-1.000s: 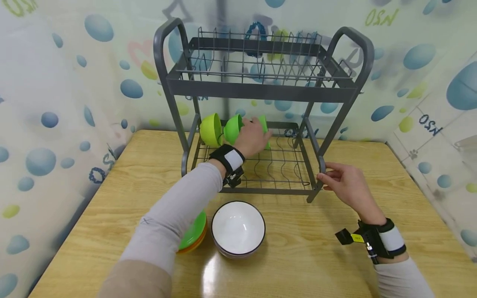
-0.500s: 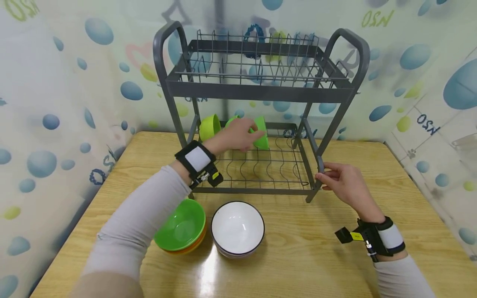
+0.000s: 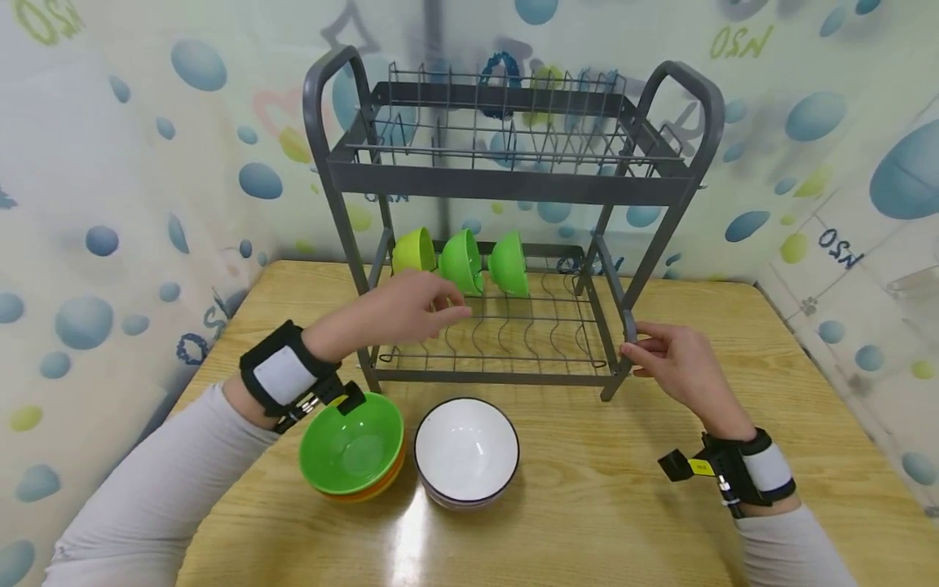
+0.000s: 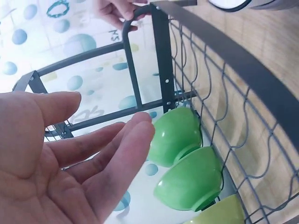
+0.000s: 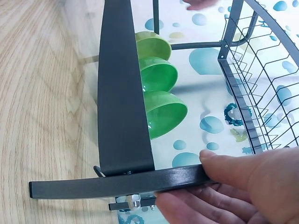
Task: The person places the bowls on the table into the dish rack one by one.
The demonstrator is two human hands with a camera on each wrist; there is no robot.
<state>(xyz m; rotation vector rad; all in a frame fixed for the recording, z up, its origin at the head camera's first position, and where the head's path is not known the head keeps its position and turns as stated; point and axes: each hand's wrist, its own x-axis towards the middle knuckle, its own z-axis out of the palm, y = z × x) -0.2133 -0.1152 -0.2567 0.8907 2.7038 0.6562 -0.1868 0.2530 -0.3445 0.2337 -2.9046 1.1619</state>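
Note:
A grey two-tier dish rack stands at the back of the wooden table. Three green bowls stand on edge in a row at the back left of its lower wire shelf; the left wrist view shows them too, and so does the right wrist view. My left hand hovers over the front left of that shelf, fingers relaxed, holding nothing. My right hand grips the rack's front right leg, thumb on top and fingers beneath.
On the table in front of the rack sit a green bowl stacked on an orange one and, to its right, a white bowl with a dark rim. The rack's upper tier holds no dishes. Patterned walls close in behind and on both sides.
My left hand has let go of the rightmost green bowl, which stays on edge in the shelf, and has drawn back toward the front left. The right hand has kept its grip.

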